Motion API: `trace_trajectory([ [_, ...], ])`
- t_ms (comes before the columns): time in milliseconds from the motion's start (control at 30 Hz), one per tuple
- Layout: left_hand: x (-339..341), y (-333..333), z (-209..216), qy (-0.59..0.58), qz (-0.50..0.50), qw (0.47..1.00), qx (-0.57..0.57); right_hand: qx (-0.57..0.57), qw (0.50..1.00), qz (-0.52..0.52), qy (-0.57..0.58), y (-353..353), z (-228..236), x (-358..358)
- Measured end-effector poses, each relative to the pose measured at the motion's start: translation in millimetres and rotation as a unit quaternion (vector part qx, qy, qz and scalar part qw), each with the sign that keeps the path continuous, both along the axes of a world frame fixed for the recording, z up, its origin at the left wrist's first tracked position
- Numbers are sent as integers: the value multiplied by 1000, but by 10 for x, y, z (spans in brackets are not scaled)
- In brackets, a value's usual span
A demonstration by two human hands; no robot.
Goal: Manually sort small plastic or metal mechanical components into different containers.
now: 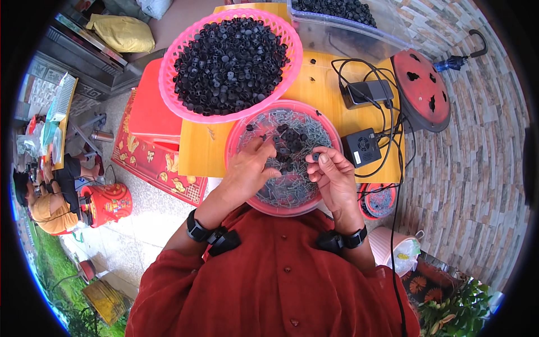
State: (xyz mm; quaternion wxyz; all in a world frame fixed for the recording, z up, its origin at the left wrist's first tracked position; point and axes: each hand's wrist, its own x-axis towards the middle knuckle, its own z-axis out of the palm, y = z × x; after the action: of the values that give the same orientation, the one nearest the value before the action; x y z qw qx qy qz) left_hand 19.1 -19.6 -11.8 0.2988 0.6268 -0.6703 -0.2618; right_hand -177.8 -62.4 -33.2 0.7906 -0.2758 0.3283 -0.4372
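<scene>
Head view: right fingers (328, 164) pinch a round black disc (315, 157) (left fingers (265, 150) curled, hold unclear) over metallic screws (281, 197).

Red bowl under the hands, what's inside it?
The red bowl holds lots of thin grey screw-like pieces, with some black pieces on top near the middle. The left hand and right hand hide parts, and anything beneath the pile is covered.

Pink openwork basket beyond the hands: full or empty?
Full: small black parts heap across the pink basket, hiding its bottom; only the rim and upper wall show around them.
</scene>
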Motion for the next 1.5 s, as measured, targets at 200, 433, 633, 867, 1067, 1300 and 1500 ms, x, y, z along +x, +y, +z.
trace_trajectory([
  [200, -3, 101, -42, -117, -51, 991, 42, -4, 1000, 5, 24, 23, -5, -22],
  [433, -35, 52, -72, -69, -34, 997, 16, -18, 999, 14, 29, 57, -2, 6],
  [633, -40, 39, -55, 140, -4, 988, 56, -8, 999, 20, 31, 69, 30, 7],
  [867, -91, 14, -89, 242, 53, 968, 39, -6, 999, 29, 40, 88, 51, 59],
  [1067, -185, -33, -22, -66, 4, 997, -30, -13, 999, -15, 47, 48, 20, -10],
  [1300, -380, -205, -63, -162, -53, 985, -38, -11, 999, -12, 48, 64, 39, -44],
  [1500, -415, -247, -55, -213, -62, 975, -5, -10, 999, -12, 41, 45, 34, -77],
])
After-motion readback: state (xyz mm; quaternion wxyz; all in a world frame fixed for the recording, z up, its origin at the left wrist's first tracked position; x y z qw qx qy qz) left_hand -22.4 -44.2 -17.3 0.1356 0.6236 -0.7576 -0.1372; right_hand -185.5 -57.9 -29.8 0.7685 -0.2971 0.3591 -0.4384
